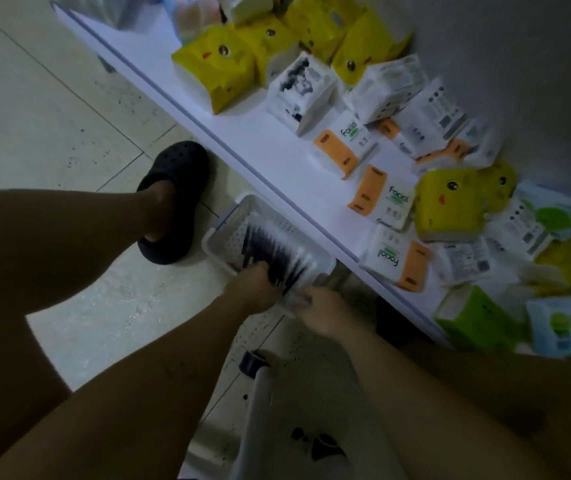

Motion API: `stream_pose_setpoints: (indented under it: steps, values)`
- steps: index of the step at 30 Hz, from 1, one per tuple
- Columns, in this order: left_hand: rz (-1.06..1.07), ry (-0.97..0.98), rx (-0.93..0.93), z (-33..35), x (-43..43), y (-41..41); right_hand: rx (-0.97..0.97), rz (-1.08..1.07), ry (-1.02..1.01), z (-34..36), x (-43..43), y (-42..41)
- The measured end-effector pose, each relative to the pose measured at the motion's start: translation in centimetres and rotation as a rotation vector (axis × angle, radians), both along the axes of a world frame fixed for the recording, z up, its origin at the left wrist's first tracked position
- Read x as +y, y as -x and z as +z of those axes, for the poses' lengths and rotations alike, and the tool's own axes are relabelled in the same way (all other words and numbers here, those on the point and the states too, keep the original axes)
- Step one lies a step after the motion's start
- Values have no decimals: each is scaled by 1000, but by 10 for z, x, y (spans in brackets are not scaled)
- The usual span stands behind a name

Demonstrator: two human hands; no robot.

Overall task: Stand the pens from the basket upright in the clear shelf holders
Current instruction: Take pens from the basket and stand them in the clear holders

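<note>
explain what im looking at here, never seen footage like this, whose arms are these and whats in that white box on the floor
There is no machine here. A person wears one camera on the head, so the single picture looks down at their own arms, legs and a black clog. On the tiled floor stands a white basket full of dark pens. The left hand reaches in among the pens, and the right hand is at the basket's near rim. Blur hides whether either hand grips anything. Beside the basket runs a white shelf that carries yellow, white and orange tissue packs.
</note>
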State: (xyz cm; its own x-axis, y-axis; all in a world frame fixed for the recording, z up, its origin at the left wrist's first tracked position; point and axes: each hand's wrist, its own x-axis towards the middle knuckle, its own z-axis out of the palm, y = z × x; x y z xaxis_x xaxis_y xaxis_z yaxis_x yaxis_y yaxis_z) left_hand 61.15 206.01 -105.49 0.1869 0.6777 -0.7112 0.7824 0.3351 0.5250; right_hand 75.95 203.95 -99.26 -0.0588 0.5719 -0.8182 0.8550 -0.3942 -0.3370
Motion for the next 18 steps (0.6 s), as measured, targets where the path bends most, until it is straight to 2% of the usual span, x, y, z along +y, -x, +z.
stream_pose_setpoints:
  steps: [3, 6, 9, 18]
  values:
    - [6, -61, -30, -12, -11, -12, 12, -57, 74, -21, 2, 7]
    - [-57, -201, 76, -20, -9, -11, 22, -123, 62, -38, 14, 11]
    - [-190, -253, 207, -23, 4, -3, 44, -140, 56, -57, 27, 15]
    - [-437, -17, 440, -49, 45, -4, 14, -204, 24, -109, 44, 27]
